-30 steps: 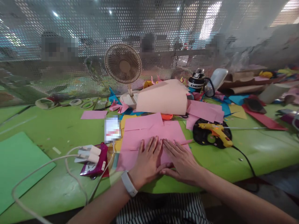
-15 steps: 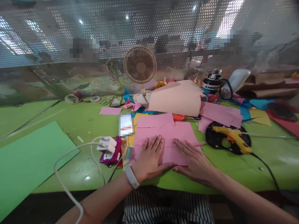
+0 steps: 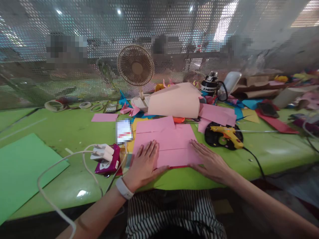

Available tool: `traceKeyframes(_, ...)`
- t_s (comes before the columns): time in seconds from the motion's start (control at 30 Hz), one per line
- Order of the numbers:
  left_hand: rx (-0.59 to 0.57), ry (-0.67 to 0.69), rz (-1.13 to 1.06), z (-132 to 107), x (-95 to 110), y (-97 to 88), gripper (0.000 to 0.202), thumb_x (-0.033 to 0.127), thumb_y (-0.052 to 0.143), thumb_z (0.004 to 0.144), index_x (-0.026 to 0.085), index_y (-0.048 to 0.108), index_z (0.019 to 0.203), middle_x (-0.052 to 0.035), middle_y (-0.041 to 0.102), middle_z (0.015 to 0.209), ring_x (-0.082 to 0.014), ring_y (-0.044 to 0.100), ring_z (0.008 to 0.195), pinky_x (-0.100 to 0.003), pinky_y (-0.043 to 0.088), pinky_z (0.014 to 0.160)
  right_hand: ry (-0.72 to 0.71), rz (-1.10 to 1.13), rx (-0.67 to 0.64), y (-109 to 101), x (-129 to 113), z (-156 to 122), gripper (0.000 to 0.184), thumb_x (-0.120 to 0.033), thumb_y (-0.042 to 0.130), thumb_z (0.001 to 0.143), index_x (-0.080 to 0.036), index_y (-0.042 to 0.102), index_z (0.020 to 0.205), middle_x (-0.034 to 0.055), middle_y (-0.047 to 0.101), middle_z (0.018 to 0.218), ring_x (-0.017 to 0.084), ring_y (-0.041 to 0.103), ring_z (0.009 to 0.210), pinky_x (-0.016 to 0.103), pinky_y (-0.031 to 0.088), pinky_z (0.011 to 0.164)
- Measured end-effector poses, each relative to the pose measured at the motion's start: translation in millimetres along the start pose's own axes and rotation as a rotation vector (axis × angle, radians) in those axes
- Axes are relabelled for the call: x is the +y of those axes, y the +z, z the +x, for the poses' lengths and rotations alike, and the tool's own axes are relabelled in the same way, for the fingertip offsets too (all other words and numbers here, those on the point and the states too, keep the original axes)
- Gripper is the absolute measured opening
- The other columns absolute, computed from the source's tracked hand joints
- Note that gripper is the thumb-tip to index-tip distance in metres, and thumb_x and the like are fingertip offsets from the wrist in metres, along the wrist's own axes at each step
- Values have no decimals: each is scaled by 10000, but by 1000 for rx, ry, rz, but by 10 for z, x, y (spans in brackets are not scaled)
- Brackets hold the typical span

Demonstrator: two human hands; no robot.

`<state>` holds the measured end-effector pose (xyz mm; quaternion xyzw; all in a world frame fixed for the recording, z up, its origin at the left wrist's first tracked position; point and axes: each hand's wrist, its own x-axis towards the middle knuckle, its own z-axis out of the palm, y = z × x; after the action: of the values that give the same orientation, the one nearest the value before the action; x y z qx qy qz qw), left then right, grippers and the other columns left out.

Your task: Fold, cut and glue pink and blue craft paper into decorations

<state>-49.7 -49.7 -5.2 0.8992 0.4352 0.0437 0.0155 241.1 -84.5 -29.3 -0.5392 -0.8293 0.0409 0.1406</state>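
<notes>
Pink paper (image 3: 171, 142) lies in front of me on the green table, with a crosswise edge or fold in its nearer part. My left hand (image 3: 146, 162) rests flat on the paper's left side, fingers stretched forward. On the right side, my right hand (image 3: 208, 161) lies with its fingers extended over the paper's edge. Neither hand grips anything. A red layer shows beneath the paper's near edge. Another pink sheet (image 3: 155, 125) overlaps the far part. A phone (image 3: 124, 131) with a lit screen sits at the far left of the paper.
On the left are a purple power strip (image 3: 116, 162) with white plugs and cables, and a green sheet (image 3: 30, 172). A yellow glue gun (image 3: 228, 134) rests on a black round holder at right. Behind stand a fan (image 3: 136, 66), a large pale sheet (image 3: 174, 101) and a black bottle (image 3: 209, 84).
My hands have spread farther apart on the pink paper, the right one sliding toward its right edge. The camera view has turned to the right.
</notes>
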Motion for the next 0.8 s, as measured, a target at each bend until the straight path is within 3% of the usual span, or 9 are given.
traceKeyframes(0.13, 18, 1, 5, 3, -1, 22, 850, 703, 214, 819, 109, 152, 1423, -133, 128, 1493, -261, 84, 1373, -447, 92, 1094, 43, -68, -25, -41, 29, -63, 774, -560, 420, 840, -113, 198, 1432, 122, 262, 1459, 264, 278, 1323, 456, 267, 1082)
traceKeyframes(0.27, 16, 7, 8, -1, 23, 1, 852, 710, 220, 812, 123, 154, 1425, -141, 147, 1491, -285, 86, 1370, -470, 101, 1084, 46, -96, 43, -140, -173, 106, 791, -595, 378, 844, -84, 213, 1424, 156, 281, 1446, 281, 234, 1337, 493, 183, 1098)
traceKeyframes(0.33, 13, 12, 4, -4, 38, -21, 824, 705, 224, 816, 161, 145, 1429, -126, 153, 1493, -290, 85, 1370, -486, 98, 1079, -33, -76, 52, -156, -337, 264, 763, -590, 343, 861, -90, 218, 1423, 139, 216, 1471, 268, 150, 1361, 482, 138, 1111)
traceKeyframes(0.43, 2, 21, -9, -2, 50, -42, 778, 692, 234, 825, 214, 134, 1431, -105, 155, 1496, -292, 97, 1368, -505, 97, 1072, -237, 12, -100, -101, -543, 493, 768, -615, 295, 863, -89, 230, 1418, 126, 196, 1478, 230, 146, 1365, 425, 174, 1114)
traceKeyframes(0.5, -4, 24, -18, 0, 43, -45, 770, 689, 237, 827, 217, 147, 1429, -104, 153, 1497, -293, 104, 1367, -508, 101, 1071, -288, 48, -170, -42, -604, 591, 793, -630, 274, 859, -74, 211, 1420, 132, 192, 1478, 217, 153, 1364, 406, 169, 1118)
traceKeyframes(0.63, -1, 6, -13, -32, -21, -29, 779, 702, 231, 818, 208, 196, 1420, -99, 170, 1493, -280, 120, 1367, -488, 114, 1079, -298, 53, -194, 8, -538, 610, 761, -620, 272, 866, -121, 176, 1433, 104, 200, 1480, 201, 148, 1366, 428, 134, 1122)
traceKeyframes(0.8, -6, -52, 63, -134, -124, -5, 831, 719, 209, 806, 156, 211, 1418, -104, 204, 1481, -274, 163, 1360, -473, 102, 1094, -221, 13, -140, -41, -234, 393, 778, -605, 346, 853, -163, 99, 1444, 82, 205, 1480, 221, 161, 1363, 457, 152, 1113)
